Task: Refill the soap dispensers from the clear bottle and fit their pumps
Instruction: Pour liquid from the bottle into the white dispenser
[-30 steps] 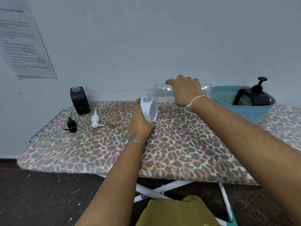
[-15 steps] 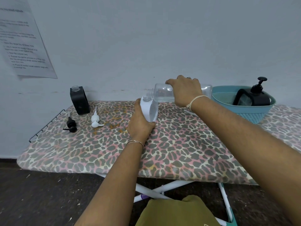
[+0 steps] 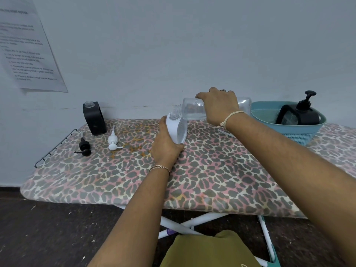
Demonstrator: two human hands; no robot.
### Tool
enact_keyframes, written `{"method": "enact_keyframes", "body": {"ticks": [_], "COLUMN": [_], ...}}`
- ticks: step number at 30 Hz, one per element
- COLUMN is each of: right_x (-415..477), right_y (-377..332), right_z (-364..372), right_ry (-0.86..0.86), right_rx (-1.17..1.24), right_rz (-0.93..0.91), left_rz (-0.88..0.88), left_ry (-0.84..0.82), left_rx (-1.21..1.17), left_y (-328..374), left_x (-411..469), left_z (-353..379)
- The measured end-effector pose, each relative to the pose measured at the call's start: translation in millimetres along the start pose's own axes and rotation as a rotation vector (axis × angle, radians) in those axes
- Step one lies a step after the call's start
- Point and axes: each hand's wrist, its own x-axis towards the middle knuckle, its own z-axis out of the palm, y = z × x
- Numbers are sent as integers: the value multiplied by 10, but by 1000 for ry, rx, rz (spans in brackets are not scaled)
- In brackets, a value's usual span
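My left hand [image 3: 165, 147] grips a white dispenser [image 3: 178, 129] standing on the board, its neck uncapped. My right hand [image 3: 219, 106] holds the clear bottle [image 3: 191, 108] tipped almost flat, its mouth right at the white dispenser's neck. A black dispenser [image 3: 94, 118] with no pump stands at the back left by the wall. In front of it lie a black pump [image 3: 83, 148] and a white pump [image 3: 113, 140].
The leopard-print ironing board [image 3: 221, 180] stands against a wall. A teal basket [image 3: 289, 120] at the back right holds another black dispenser [image 3: 300, 114] with its pump fitted. A wire rack [image 3: 54, 147] edges the board's left end. A printed sheet [image 3: 27, 51] hangs on the wall.
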Motion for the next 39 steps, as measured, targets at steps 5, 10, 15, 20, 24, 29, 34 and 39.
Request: {"method": "enact_keyframes", "body": {"ticks": [5, 10, 15, 20, 24, 29, 34, 39], "right_x": [-5, -25, -85, -152, -223, -260, -272, -282], "right_y": [5, 27, 40, 63, 133, 259, 285, 208], "right_z": [13, 75, 172, 298, 416, 560, 672, 769], "right_ry": [-7, -44, -72, -60, -57, 103, 221, 279], "right_rx": [12, 87, 143, 226, 377, 546, 785, 953], "right_rz": [-4, 12, 27, 60, 137, 263, 415, 507], "left_rz": [21, 17, 29, 66, 137, 153, 156, 179], "left_ry": [-5, -21, -19, -49, -107, -209, -313, -361], "left_rx": [-10, -5, -8, -38, -85, -167, -224, -220], "left_y": [-2, 3, -14, -44, -106, -162, -213, -257], "left_x": [-2, 8, 12, 35, 99, 190, 267, 328], "left_z": [-13, -25, -27, -49, -102, -185, -243, -263]}}
